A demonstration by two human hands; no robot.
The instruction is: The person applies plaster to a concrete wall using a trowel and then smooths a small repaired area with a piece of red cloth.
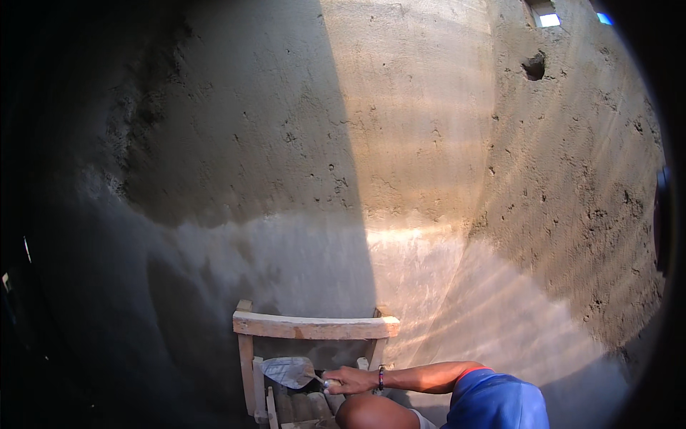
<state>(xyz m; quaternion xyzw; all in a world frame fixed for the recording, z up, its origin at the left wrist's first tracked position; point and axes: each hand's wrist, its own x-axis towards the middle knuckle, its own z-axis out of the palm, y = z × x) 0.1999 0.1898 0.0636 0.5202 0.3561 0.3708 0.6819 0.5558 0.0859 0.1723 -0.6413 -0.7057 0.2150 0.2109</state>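
My right hand [349, 380] is closed round the handle of a pointed masonry trowel [288, 372], with a dark bracelet at the wrist. The trowel's broad grey blade points left, above wooden boards [304, 406] and below the top rail of a wooden frame [314, 327]. Its blade looks smeared with pale mortar. My forearm reaches in from a blue sleeve at the lower right, over my bent knee [379, 415]. My left hand is out of the picture.
Ahead stands a plastered wall [421, 143], rough brown above and smooth grey below [314, 264]. It meets another wall [572, 186] at a corner on the right, with a hole [534, 66] and small bright openings [549, 19] high up. Deep shadow covers the left.
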